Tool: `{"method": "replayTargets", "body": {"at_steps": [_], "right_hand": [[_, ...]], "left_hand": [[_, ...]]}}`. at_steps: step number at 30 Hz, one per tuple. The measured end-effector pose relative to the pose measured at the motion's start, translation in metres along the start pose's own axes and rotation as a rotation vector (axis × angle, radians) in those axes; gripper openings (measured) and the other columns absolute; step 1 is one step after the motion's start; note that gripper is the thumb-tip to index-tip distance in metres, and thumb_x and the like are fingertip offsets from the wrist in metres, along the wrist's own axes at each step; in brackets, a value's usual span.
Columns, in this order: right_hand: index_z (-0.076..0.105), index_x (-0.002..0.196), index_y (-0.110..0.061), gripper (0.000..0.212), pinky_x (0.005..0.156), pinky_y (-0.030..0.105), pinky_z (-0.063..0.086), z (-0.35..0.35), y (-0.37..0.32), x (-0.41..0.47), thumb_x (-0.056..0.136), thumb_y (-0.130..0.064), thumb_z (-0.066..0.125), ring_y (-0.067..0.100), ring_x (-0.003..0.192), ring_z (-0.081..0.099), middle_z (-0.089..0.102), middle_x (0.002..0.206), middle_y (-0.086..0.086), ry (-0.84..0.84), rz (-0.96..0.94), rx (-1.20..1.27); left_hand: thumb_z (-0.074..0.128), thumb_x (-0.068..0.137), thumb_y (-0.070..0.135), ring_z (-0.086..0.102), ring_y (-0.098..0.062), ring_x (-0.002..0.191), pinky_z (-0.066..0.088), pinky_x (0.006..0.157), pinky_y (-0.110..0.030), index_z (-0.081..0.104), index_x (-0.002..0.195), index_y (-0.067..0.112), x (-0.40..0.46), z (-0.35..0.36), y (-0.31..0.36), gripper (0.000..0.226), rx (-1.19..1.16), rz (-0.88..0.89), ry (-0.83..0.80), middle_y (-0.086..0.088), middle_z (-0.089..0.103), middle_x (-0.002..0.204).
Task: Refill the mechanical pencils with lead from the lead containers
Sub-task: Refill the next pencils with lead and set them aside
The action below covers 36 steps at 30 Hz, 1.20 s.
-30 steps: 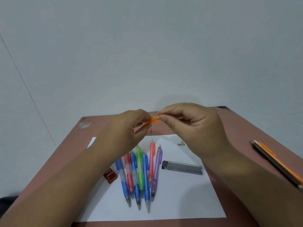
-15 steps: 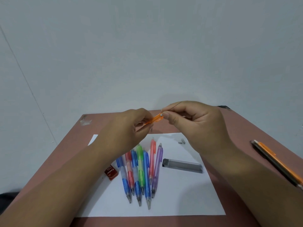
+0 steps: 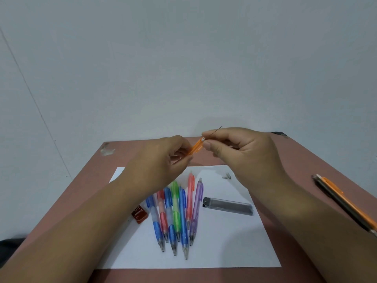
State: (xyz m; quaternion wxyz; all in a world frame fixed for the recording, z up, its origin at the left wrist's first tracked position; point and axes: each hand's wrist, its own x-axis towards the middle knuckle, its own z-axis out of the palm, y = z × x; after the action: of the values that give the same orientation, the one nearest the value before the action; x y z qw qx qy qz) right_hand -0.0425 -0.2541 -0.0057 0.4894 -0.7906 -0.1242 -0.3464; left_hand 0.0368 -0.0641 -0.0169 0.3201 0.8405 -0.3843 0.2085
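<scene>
My left hand (image 3: 161,160) grips an orange mechanical pencil (image 3: 196,147) above the table, its open back end tilted up to the right. My right hand (image 3: 242,154) pinches a thin lead stick (image 3: 217,130) at that end; the lead's upper tip pokes out past my fingers. Several coloured mechanical pencils (image 3: 177,213) lie side by side on a white sheet of paper (image 3: 224,248). A clear grey lead container (image 3: 228,206) lies right of them. A small red lead container (image 3: 139,214) sits at the sheet's left edge, partly behind my left forearm.
The pinkish-brown table (image 3: 295,164) ends at a pale wall behind. An orange and a black pencil (image 3: 344,203) lie along the table's right edge. Two tiny grey caps (image 3: 226,176) rest on the paper's far part, just below my right hand.
Both hands rose slightly and the orange pencil's back end tilted further up. The lead stick between my right fingers shows a shorter free length than a second ago.
</scene>
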Motion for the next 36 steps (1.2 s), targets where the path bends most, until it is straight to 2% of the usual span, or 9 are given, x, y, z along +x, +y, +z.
{"method": "replayTargets", "body": {"at_steps": [8, 13, 16, 19, 23, 26, 29, 33, 36], "right_hand": [[0.078, 0.104, -0.034, 0.020, 0.080, 0.025, 0.061, 0.000, 0.000, -0.001, 0.088, -0.021, 0.078, 0.004, 0.088, 0.073, 0.076, 0.092, -0.020, 0.000, 0.033, -0.021], [0.079, 0.104, -0.031, 0.019, 0.080, 0.030, 0.062, 0.000, 0.002, 0.000, 0.090, -0.019, 0.077, 0.005, 0.086, 0.073, 0.076, 0.090, -0.019, 0.014, 0.072, -0.037], [0.079, 0.103, -0.030, 0.017, 0.079, 0.025, 0.061, 0.000, 0.003, 0.000, 0.091, -0.018, 0.075, 0.003, 0.085, 0.072, 0.076, 0.088, -0.019, 0.005, 0.068, -0.077], [0.079, 0.094, -0.030, 0.014, 0.068, 0.012, 0.053, -0.003, 0.001, 0.001, 0.091, -0.017, 0.075, -0.002, 0.077, 0.068, 0.073, 0.083, -0.023, -0.032, 0.067, -0.141], [0.079, 0.082, -0.033, 0.003, 0.061, 0.013, 0.048, -0.008, 0.000, 0.006, 0.083, -0.034, 0.081, -0.005, 0.070, 0.062, 0.069, 0.077, -0.027, -0.369, 0.206, -0.390], [0.077, 0.085, -0.032, 0.020, 0.050, 0.007, 0.039, -0.011, 0.000, 0.005, 0.076, -0.048, 0.084, -0.012, 0.067, 0.057, 0.065, 0.075, -0.030, -0.667, 0.280, -0.534], [0.075, 0.091, -0.034, 0.033, 0.049, 0.008, 0.037, -0.012, -0.002, 0.004, 0.070, -0.056, 0.086, -0.013, 0.068, 0.056, 0.064, 0.078, -0.028, -0.807, 0.304, -0.643], [0.076, 0.085, -0.030, 0.023, 0.047, 0.009, 0.039, -0.012, -0.005, 0.004, 0.078, -0.051, 0.082, -0.010, 0.065, 0.057, 0.063, 0.068, -0.030, -0.786, 0.327, -0.576], [0.077, 0.082, -0.030, 0.012, 0.059, 0.016, 0.045, -0.014, 0.003, 0.009, 0.086, -0.042, 0.077, -0.002, 0.069, 0.060, 0.069, 0.073, -0.021, -0.547, 0.305, -0.555]], "left_hand": [[0.071, 0.092, 0.028, 0.068, 0.000, 0.088, 0.060, 0.081, -0.028, 0.071, 0.107, 0.022, -0.001, 0.000, 0.001, 0.016, -0.063, -0.061, -0.033, 0.015, 0.071, 0.095], [0.071, 0.093, 0.024, 0.066, 0.007, 0.084, 0.053, 0.076, -0.010, 0.069, 0.104, 0.024, -0.001, 0.000, 0.002, 0.011, -0.133, -0.140, -0.013, 0.019, 0.070, 0.087], [0.070, 0.093, 0.021, 0.065, 0.009, 0.082, 0.049, 0.073, -0.006, 0.068, 0.100, 0.027, -0.001, 0.000, 0.003, 0.009, -0.190, -0.184, -0.013, 0.019, 0.070, 0.082], [0.071, 0.092, 0.023, 0.063, 0.011, 0.083, 0.047, 0.070, -0.003, 0.065, 0.096, 0.034, -0.001, -0.002, 0.004, 0.013, -0.191, -0.196, 0.005, 0.021, 0.068, 0.081], [0.071, 0.092, 0.026, 0.060, 0.011, 0.089, 0.044, 0.070, -0.001, 0.065, 0.099, 0.031, 0.000, -0.003, -0.001, 0.011, -0.130, -0.207, 0.063, 0.019, 0.066, 0.086], [0.070, 0.092, 0.028, 0.060, 0.006, 0.087, 0.045, 0.066, -0.002, 0.062, 0.099, 0.031, 0.002, -0.003, -0.007, 0.011, -0.093, -0.225, 0.085, 0.017, 0.065, 0.087], [0.070, 0.092, 0.030, 0.062, 0.000, 0.082, 0.046, 0.063, -0.004, 0.061, 0.099, 0.031, 0.003, -0.003, -0.009, 0.012, -0.076, -0.241, 0.085, 0.016, 0.064, 0.087], [0.071, 0.091, 0.032, 0.060, 0.004, 0.084, 0.046, 0.063, -0.003, 0.059, 0.096, 0.032, 0.003, -0.002, -0.008, 0.013, -0.071, -0.237, 0.081, 0.017, 0.063, 0.085], [0.071, 0.091, 0.033, 0.060, 0.004, 0.084, 0.046, 0.062, -0.004, 0.060, 0.096, 0.034, 0.002, -0.003, -0.007, 0.013, -0.067, -0.236, 0.070, 0.018, 0.063, 0.085]]}}
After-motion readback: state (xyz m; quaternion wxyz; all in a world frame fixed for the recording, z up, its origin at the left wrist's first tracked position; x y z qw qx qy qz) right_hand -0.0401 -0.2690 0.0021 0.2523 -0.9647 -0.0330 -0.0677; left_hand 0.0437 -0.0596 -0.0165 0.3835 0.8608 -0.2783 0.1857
